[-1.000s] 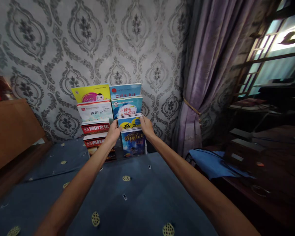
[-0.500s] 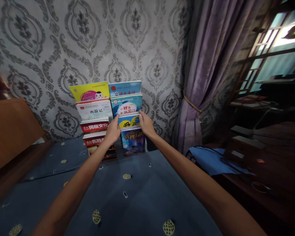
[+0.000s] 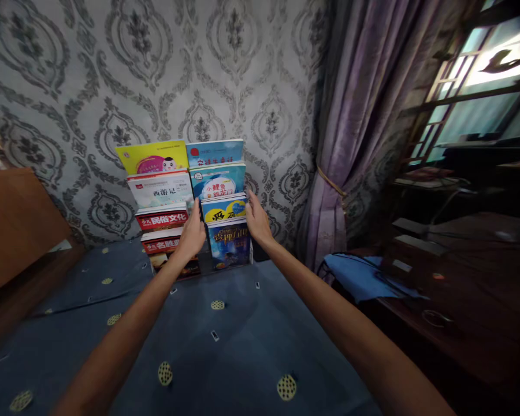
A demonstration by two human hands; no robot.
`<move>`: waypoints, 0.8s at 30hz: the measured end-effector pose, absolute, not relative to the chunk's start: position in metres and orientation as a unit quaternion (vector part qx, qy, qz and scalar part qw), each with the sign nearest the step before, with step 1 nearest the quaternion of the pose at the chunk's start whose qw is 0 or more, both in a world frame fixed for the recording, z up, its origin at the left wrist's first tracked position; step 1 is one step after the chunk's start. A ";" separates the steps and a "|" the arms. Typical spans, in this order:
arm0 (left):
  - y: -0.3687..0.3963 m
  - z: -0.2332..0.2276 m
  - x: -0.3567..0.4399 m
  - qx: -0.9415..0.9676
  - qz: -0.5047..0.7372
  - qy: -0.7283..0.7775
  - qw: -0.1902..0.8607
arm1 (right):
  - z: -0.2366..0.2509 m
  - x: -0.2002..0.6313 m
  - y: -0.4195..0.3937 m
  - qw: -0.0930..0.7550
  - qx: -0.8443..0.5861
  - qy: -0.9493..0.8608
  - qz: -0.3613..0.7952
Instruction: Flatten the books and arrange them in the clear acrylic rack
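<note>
Several children's books stand in two stepped columns against the wall. In the right column, a dark blue book (image 3: 229, 247) is in front. Behind it rises a yellow and blue book (image 3: 223, 210), then a teal book (image 3: 219, 179) and a light blue book (image 3: 216, 151). My left hand (image 3: 192, 232), thumb up, is just off the yellow and blue book's left edge. Close by its right edge is my right hand (image 3: 258, 219), fingers extended. The left column has a yellow book (image 3: 153, 157), a white book (image 3: 160, 192) and two red books, partly hidden by my left hand.
Blue patterned cloth (image 3: 242, 341) covers the surface under the books. A brown box (image 3: 21, 225) stands at left. To the right hangs a purple curtain (image 3: 335, 150), with a blue cloth (image 3: 355, 274) and cables on a dark table beyond.
My hands have moved slightly apart, off the sides of the yellow and blue book. The books keep their places; the whole view has shifted a little.
</note>
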State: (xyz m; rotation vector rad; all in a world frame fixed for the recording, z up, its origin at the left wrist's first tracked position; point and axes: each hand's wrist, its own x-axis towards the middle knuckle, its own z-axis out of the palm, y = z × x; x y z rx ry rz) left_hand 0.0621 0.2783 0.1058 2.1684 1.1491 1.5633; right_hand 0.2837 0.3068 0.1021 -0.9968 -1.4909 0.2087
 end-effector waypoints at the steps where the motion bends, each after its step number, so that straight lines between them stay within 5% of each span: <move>1: 0.272 0.100 0.063 0.734 0.542 0.393 0.110 | 0.095 0.284 0.303 0.626 -0.444 -0.634 0.097; 8: 0.249 0.076 0.085 0.738 0.520 0.430 0.024 | 0.065 0.281 0.292 0.630 -0.457 -0.615 0.125; 24: 0.244 0.065 0.091 0.745 0.486 0.456 0.027 | 0.068 0.276 0.291 0.646 -0.449 -0.606 0.114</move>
